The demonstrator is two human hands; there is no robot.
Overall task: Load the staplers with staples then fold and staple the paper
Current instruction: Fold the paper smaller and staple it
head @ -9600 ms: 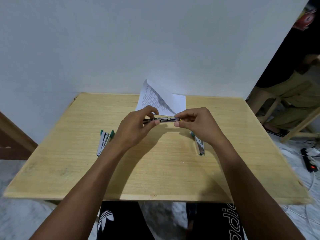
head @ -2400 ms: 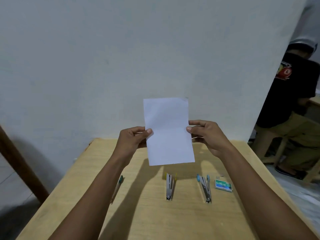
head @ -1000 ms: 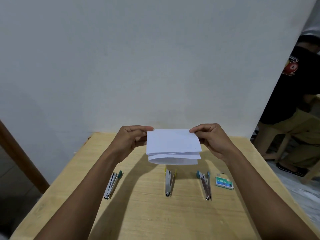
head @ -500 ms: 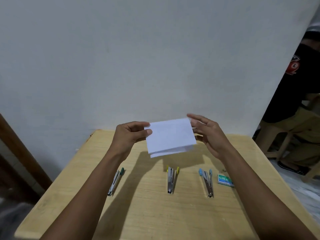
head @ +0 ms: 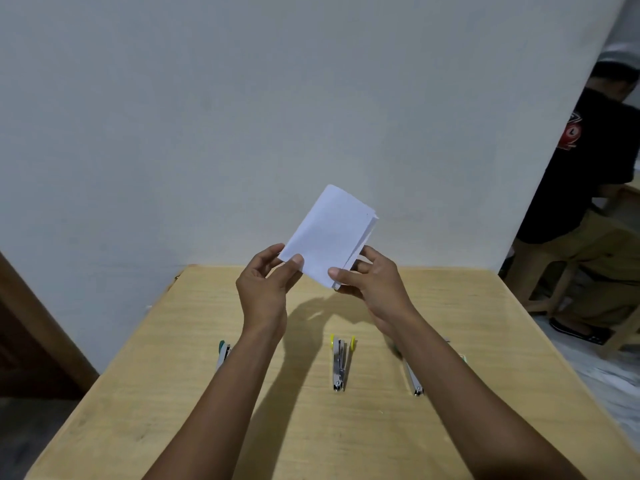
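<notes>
A folded white paper (head: 330, 233) is held up in the air above the wooden table (head: 485, 306), tilted to the right. My left hand (head: 266, 289) pinches its lower left corner. My right hand (head: 370, 278) pinches its lower right corner, where the layered edges show. Three staplers lie in a row on the table below: a green-tipped stapler (head: 222, 355) mostly hidden by my left forearm, a yellow-tipped stapler (head: 340, 362) in the middle, and a third stapler (head: 414, 379) partly hidden by my right forearm.
A white wall stands right behind the table. A person in a black shirt (head: 588, 161) sits on a stool at the far right. A brown wooden beam (head: 38, 327) leans at the left.
The folded paper has turned from lying nearly level to standing tilted upright. My right hand has dropped from its top right edge to its lower right corner. The staple box is now hidden.
</notes>
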